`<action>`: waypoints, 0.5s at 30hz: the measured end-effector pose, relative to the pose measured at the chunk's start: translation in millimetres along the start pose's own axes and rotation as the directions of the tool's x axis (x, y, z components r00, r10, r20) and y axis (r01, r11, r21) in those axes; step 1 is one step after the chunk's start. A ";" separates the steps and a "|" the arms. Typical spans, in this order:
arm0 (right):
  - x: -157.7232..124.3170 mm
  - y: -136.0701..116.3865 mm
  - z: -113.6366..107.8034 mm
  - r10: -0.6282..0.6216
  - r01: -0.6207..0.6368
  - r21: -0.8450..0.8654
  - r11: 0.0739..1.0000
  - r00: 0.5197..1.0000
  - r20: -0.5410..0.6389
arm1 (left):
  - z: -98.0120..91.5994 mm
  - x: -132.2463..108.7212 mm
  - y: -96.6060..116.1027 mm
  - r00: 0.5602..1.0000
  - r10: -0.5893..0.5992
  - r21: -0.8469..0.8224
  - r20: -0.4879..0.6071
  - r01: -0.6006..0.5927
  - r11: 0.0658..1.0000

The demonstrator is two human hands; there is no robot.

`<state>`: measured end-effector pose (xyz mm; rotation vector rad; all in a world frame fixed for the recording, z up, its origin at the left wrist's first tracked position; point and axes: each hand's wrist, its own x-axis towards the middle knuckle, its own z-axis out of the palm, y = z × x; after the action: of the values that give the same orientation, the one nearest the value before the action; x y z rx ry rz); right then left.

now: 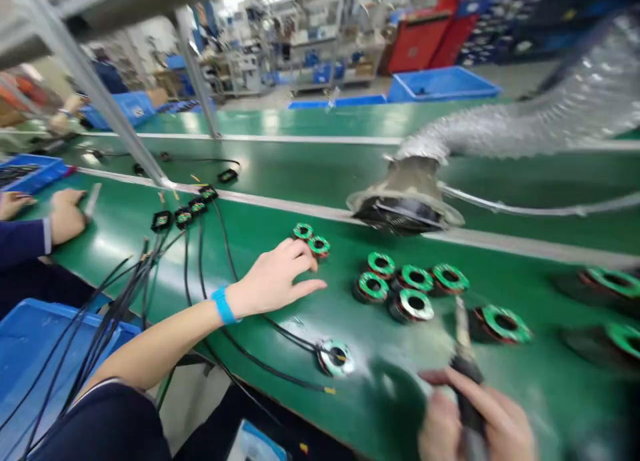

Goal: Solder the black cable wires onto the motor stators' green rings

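Green-topped coils (324, 250), two together, sit on the counter (260, 231) at the fingertips of the left hand (273, 274); its thumb is spread away, but whether the other fingers pinch them I cannot tell. The right hand (500, 414) wraps its fingers around a soldering iron (465, 364), tip beside five similar coils (407, 274).

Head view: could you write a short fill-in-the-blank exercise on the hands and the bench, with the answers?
The slim soldering iron with a black grip is held in the person's bare ____ hand.
At the fingers of the bare left hand, the small green-topped rings number ____.
The flat wristband behind that hand is coloured ____.
The ribbed silver duct ends in a hood above the ____ bench top.
Missing words: right; two; blue; green.
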<state>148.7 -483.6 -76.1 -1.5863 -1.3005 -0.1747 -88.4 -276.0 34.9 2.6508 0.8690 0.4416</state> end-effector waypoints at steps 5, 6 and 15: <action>17.2 -26.6 12.1 -0.129 0.126 0.055 0.990 0.990 0.048 | 13.4 -48.8 31.6 0.974 0.030 -0.435 0.224 0.073 0.897; 18.8 -31.8 13.0 -0.128 0.121 0.089 0.989 0.989 0.076 | 18.0 -54.0 34.8 0.973 -0.007 -0.459 0.232 0.116 0.881; 17.1 -62.8 28.7 0.045 -0.204 0.413 0.888 0.931 0.363 | 37.7 -48.1 52.0 0.997 -0.072 -0.392 0.016 0.072 0.917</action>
<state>92.7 -458.3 -40.3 -1.3273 -1.3728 0.4786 -84.2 -352.8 11.8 2.2440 0.7799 0.5335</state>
